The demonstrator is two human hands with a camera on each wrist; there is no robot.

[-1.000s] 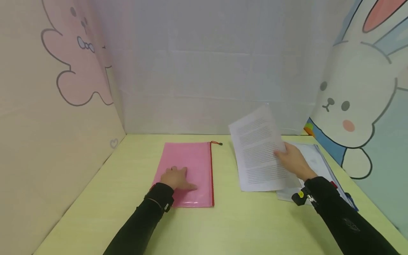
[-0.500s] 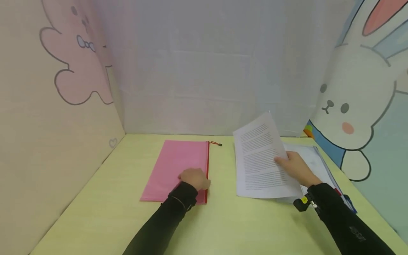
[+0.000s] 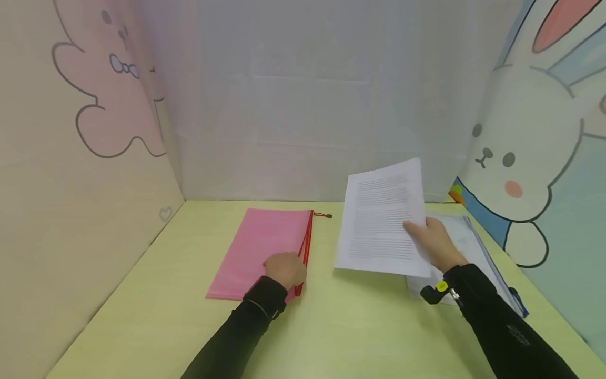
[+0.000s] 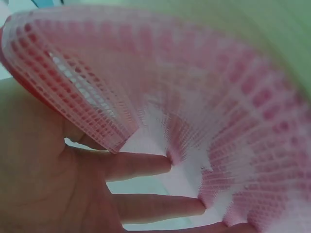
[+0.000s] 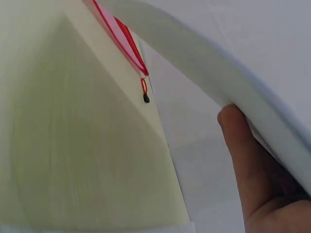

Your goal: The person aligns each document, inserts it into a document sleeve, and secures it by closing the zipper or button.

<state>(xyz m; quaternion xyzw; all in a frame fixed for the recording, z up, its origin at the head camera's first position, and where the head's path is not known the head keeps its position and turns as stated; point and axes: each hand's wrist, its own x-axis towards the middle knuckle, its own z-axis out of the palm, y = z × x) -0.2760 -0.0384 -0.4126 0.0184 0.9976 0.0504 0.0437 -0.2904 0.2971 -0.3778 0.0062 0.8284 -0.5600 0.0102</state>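
Pink mesh pouch [image 3: 265, 247] mid-table | my left hand [image 3: 284, 269] pinching its mouth open | right hand [image 3: 433, 242] gripping printed sheets [image 3: 383, 218] aloft beside it | risk: floppy paper snagging the zipper edge

Pale yellow-green table [image 3: 142, 326] filling the lower frame, plain white back panel [image 3: 307, 105] centre, beige left wall with pink cartoon figure [image 3: 113, 105], right wall with white rabbit drawing [image 3: 530, 147], even soft light

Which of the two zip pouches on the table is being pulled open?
The pink mesh zip pouch: the left hand lifts its red-zipped edge. The clear blue-edged pouch lies flat.
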